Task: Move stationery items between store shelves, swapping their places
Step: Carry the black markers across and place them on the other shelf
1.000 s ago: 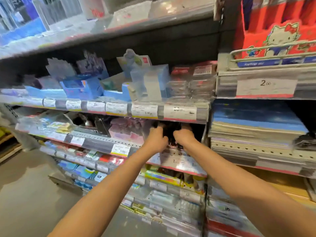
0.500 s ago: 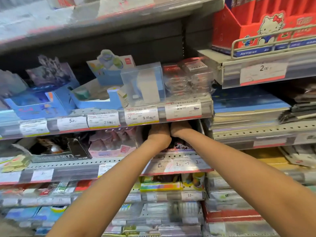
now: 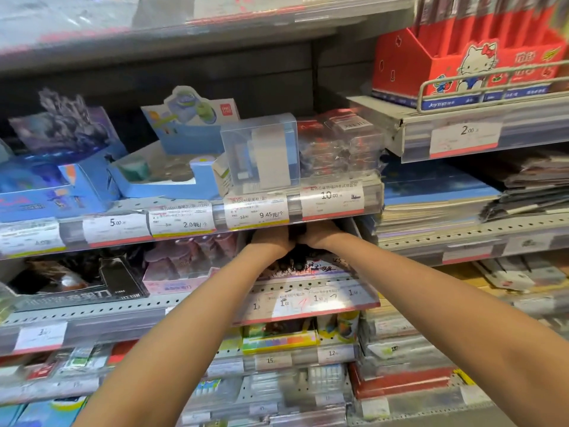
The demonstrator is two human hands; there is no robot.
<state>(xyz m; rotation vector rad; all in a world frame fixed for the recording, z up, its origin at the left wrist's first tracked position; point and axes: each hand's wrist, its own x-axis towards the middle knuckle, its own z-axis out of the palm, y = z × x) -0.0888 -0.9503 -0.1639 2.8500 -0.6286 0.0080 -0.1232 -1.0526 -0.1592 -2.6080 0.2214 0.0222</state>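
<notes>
Both my hands reach deep into the second shelf, under the price rail [image 3: 295, 208] of the shelf above. My left hand [image 3: 271, 240] and my right hand [image 3: 320, 237] sit side by side, almost touching, over a dark box of small stationery items [image 3: 300, 263]. The rail hides my fingers, so what they hold cannot be made out. Above my hands stand a clear plastic box [image 3: 261, 152] and a stack of clear red-topped packs [image 3: 341, 143].
A pink display box [image 3: 181, 266] and a black one [image 3: 92, 282] sit left of my hands. Blue display boxes [image 3: 163, 177] fill the shelf above. Notebook stacks [image 3: 437, 198] lie to the right, under a red cartoon-cat box [image 3: 468, 63]. Lower shelves hold more packs.
The view has swung right and closer to the shelves. Both hands have pushed further in under the upper shelf's price rail, and their fingers are now hidden.
</notes>
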